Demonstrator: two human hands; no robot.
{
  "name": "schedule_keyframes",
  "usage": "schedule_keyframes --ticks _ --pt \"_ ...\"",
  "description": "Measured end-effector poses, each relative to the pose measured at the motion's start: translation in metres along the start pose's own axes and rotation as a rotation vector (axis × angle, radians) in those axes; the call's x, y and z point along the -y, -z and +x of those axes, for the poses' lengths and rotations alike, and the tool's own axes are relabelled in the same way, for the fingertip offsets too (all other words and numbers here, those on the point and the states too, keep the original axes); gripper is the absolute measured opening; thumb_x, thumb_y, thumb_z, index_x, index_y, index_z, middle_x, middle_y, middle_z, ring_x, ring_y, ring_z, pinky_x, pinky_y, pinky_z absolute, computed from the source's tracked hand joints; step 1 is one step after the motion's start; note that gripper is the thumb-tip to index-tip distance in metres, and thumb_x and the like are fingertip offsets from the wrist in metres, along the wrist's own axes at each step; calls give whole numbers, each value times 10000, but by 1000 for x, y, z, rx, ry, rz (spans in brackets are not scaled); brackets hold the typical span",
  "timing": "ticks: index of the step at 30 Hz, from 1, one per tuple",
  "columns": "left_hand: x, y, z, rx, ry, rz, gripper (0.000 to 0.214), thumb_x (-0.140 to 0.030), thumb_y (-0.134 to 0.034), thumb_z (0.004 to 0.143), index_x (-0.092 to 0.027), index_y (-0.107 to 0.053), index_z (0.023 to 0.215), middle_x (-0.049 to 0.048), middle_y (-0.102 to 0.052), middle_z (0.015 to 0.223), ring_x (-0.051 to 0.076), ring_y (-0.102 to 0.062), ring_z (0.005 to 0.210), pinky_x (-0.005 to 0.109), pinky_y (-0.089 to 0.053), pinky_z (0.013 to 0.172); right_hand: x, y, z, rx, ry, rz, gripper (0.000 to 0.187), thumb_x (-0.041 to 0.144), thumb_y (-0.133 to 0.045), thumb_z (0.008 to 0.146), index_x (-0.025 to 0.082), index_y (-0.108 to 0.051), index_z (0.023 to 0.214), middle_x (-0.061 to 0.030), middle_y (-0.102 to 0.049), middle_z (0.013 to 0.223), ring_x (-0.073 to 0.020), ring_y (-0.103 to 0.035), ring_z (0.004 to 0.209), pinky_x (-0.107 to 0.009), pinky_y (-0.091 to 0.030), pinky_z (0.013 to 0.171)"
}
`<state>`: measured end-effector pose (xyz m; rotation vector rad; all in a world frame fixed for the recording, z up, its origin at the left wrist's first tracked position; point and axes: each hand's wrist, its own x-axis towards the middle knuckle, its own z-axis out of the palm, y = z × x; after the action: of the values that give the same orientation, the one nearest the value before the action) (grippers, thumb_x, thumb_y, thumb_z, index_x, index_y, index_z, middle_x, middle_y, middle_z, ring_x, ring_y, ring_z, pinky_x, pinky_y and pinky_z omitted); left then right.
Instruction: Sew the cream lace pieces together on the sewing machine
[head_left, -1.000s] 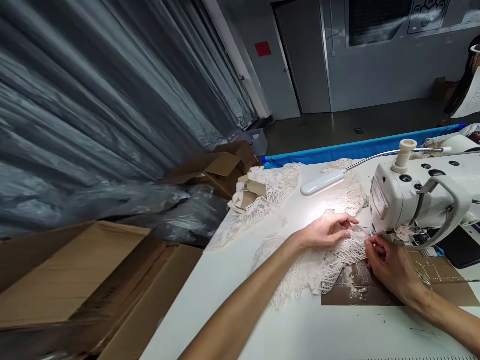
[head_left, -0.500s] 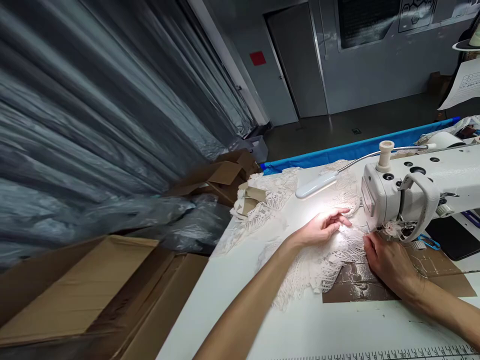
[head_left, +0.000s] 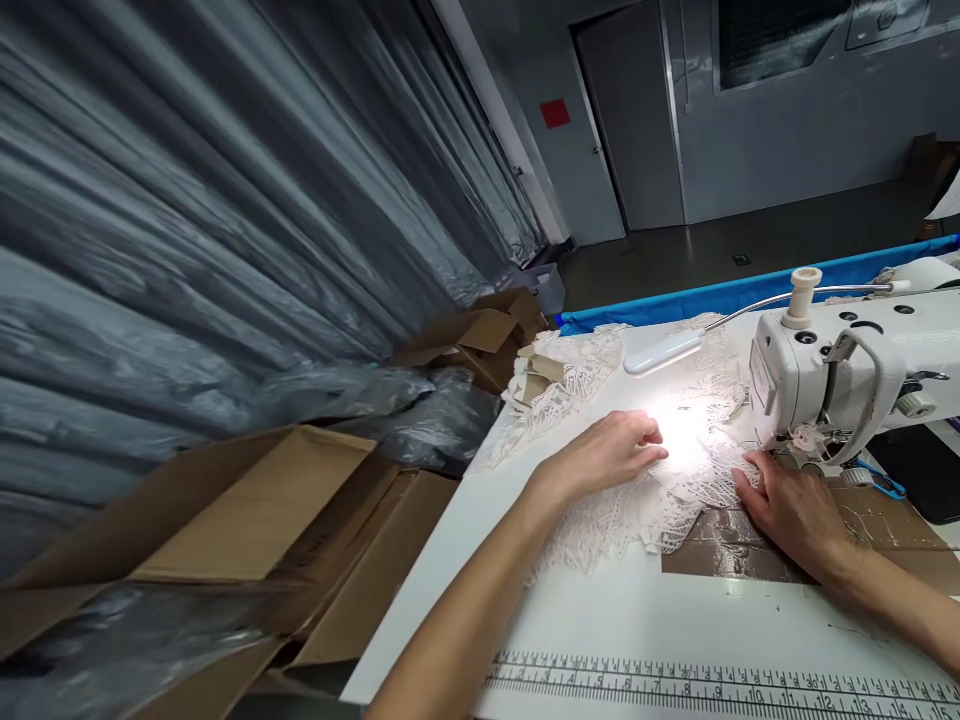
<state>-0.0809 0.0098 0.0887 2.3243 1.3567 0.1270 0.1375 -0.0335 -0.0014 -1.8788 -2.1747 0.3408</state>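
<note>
By the sewing machine [head_left: 795, 390], rumpled cream lace [head_left: 637, 510]

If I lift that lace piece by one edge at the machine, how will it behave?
Probably floppy: the lace piece lies in soft ripples on the table and bunches between the left hand and right hand. Likely very light, since it is openwork with holes. It may snag or stretch, given its loose scalloped edges.

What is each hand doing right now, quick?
Left hand: open, resting flat on the lace.
Right hand: open, pressing flat on the lace beside the sewing machine.
</note>
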Motion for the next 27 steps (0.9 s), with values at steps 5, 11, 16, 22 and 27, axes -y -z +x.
schedule_keyframes --ticks 5,11,16,22,27 --pt "11 -29 -18 -50 136 90 247 -377 -666 746 -178 -528 701 29 -558 789 194 -513 740 292 -379 677 -3 -4 -2 -26 77 -42 425 313 -362 892 93 -542 1208 -101 -655 680 -246 -592 543 -291 -292 477" --pt "13 -25 -29 -101 90 -352 269 -381 -612 781 -176 -507 642 -10 -507 670 130 -461 627 240 -343 587 14 7 -6 -66 340 110 439 241 -289 890 104 -538 1224 -118 -638 799 -214 -564 624 -311 -380 567" --pt "14 -20 -20 -314 156 -944 388 -459 -738 639 -171 -486 705 -69 -461 550 60 -415 475 181 -293 480 45 17 21 -129 407 665 387 375 -289 881 139 -590 938 -100 -554 868 -220 -521 812 -349 -425 756" --pt "19 -35 2 -593 269 -1320 598 -396 -845 493 -138 -584 965 -8 -631 654 117 -587 558 218 -452 553 61 -1 59 -33 200 1046 392 520 -377 824 190 -464 631 -3 -476 588 -165 -464 569 -275 -393 525" --pt "21 -46 4 -715 311 -1422 506 -393 -855 490 -118 -659 866 45 -690 735 182 -667 713 266 -510 674 54 -30 71 -123 94 1161 388 552 -501 765 177 -489 668 -2 -492 568 -158 -479 541 -254 -385 485"
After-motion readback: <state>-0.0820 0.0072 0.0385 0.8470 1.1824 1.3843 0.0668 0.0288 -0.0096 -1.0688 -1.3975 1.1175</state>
